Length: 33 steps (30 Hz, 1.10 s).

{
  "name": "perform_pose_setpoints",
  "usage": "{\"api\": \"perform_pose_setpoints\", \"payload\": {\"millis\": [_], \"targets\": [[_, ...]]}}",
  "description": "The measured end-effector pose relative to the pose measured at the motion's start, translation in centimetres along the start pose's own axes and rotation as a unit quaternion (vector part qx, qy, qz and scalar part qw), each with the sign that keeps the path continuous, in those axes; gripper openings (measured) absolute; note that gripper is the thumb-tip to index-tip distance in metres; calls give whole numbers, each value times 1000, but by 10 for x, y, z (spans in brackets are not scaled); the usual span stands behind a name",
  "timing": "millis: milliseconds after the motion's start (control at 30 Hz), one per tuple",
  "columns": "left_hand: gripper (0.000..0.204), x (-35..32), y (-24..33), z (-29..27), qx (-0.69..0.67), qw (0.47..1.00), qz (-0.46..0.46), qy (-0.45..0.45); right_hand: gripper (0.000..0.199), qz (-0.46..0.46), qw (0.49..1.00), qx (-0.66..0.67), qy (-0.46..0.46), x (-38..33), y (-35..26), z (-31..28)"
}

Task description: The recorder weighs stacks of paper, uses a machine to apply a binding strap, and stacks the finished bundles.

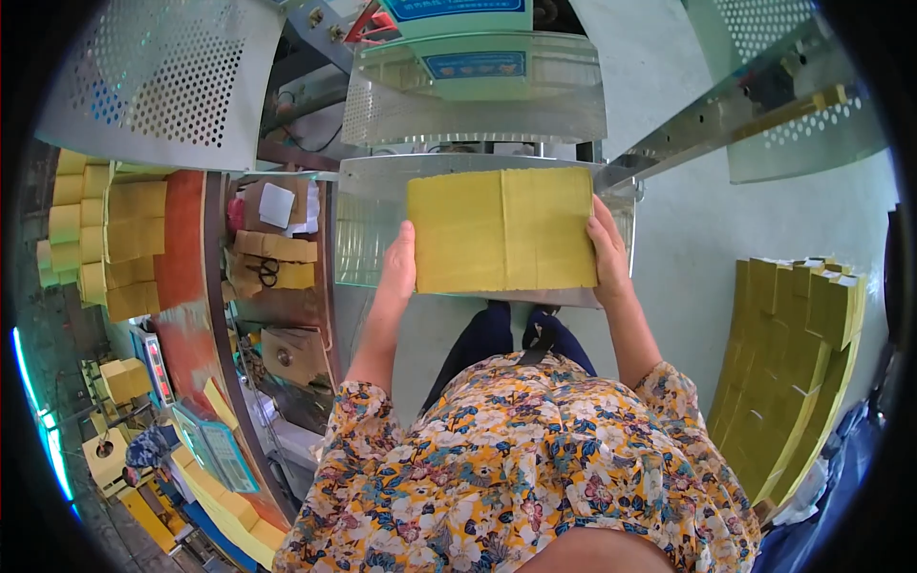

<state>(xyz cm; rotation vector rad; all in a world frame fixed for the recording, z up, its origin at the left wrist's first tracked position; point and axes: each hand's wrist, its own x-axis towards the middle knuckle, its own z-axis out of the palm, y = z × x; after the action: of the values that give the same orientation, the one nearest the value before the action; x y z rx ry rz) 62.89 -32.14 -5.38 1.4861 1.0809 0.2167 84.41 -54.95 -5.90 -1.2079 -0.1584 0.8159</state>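
Between my two hands is a wide yellow paper stack (458, 232), with a raised seam running down it right of the middle. My left hand (400, 256) presses against its left end, the thumb up along the edge. At the opposite end, my right hand (609, 248) grips the side; some of its fingers are hidden beneath or behind the paper. The stack is held level in front of my body, over a shiny metal tray (368, 215) of a machine. Whether it touches the tray, I cannot tell.
A clear curved guard (473, 110) stands beyond the tray, with a perforated panel (177, 86) at far left. A red-brown bench (186, 253) holds yellow bundles (134, 220) and a scale (220, 447). Black scissors (265, 272) lie on a shelf. Tall yellow stacks (778, 353) stand right.
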Motion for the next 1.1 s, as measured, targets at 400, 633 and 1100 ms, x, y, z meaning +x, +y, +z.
{"api": "perform_pose_setpoints", "payload": {"millis": [400,633,1100], "targets": [[55,14,-8,-10,-13,997,55,-56,50,5,999,9,43,-1,5,16],[50,12,-15,-11,17,994,92,-54,49,0,998,8,64,-7,2,15],[48,8,-2,-20,-60,996,5,-71,45,0,997,29,75,-7,-1,16]]}}
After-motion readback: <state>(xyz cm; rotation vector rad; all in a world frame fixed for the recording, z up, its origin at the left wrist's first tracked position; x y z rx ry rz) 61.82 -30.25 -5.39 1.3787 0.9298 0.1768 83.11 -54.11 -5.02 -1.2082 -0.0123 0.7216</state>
